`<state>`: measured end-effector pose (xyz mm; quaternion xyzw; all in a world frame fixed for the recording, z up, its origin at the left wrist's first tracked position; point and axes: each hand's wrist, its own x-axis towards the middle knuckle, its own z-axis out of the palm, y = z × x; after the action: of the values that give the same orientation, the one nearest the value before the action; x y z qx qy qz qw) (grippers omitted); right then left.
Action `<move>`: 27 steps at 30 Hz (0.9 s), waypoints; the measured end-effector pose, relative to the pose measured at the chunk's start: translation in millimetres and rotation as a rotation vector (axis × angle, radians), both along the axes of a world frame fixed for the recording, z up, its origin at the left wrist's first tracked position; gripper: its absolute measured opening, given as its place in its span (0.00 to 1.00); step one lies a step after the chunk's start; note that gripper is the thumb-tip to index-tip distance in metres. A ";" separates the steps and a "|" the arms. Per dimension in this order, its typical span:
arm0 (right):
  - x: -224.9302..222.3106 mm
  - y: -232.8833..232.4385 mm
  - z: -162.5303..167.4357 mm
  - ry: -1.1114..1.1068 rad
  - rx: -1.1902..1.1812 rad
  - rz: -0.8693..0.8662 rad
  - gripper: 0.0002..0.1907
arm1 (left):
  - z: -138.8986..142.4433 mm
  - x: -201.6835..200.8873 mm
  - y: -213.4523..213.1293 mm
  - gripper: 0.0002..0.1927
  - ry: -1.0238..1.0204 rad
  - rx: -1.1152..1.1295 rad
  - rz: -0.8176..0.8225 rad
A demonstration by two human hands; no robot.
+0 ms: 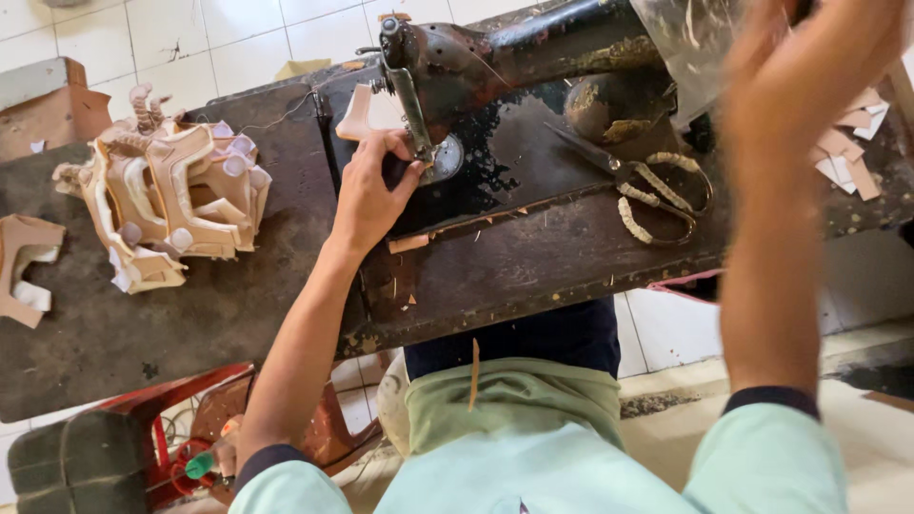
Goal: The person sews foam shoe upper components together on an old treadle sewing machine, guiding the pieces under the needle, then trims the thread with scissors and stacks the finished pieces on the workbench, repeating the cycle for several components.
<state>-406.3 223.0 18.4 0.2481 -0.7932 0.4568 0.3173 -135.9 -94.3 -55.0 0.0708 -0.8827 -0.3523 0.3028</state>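
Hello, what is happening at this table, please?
A person sits at an old sewing machine. The left hand presses a tan leather piece beside the needle. The right hand is raised near the machine's wheel end, blurred. Scissors lie on the table, and cut pieces are piled at the left.

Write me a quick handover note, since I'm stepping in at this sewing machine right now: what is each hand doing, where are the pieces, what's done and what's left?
Left hand: pressing a tan cut piece flat on the machine bed, right at the presser foot of the sewing machine.
Right hand: raised up by the machine's wheel end, blurred; its grip cannot be told.
Scissors: lying on the bed, right of the needle.
Pile of tan pieces: on the table, left of the machine.
More tan pieces: far right.
Done: cannot be judged; stitching on the pile is not visible.
Left: the piece under the foot.
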 end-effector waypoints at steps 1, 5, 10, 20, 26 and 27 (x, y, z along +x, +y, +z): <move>31.4 -16.5 -2.8 0.089 0.007 0.280 0.03 | -0.6 0.2 0.5 0.15 -0.008 0.018 -0.003; 103.5 -97.7 -31.0 -0.317 0.654 0.779 0.10 | -1.2 0.0 -0.8 0.15 -0.017 0.051 -0.007; 69.9 -179.5 -72.9 -0.379 0.668 0.768 0.12 | -1.5 0.3 -0.1 0.14 0.014 0.021 0.006; 49.6 -184.2 -113.9 -0.887 0.038 0.806 0.12 | -7.3 2.4 -0.5 0.13 0.011 -0.032 -0.005; 51.9 -183.2 -114.9 -0.993 -0.198 1.014 0.08 | -1.9 1.6 -1.4 0.14 -0.011 0.003 -0.011; 52.1 -182.4 -115.9 -1.063 -0.259 1.036 0.08 | -1.3 1.7 -2.1 0.14 -0.024 0.024 -0.019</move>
<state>-354.2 40.6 -97.5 0.2960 -0.5612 0.6956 -0.3369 -134.2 -96.4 -56.3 0.0703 -0.8826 -0.3650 0.2880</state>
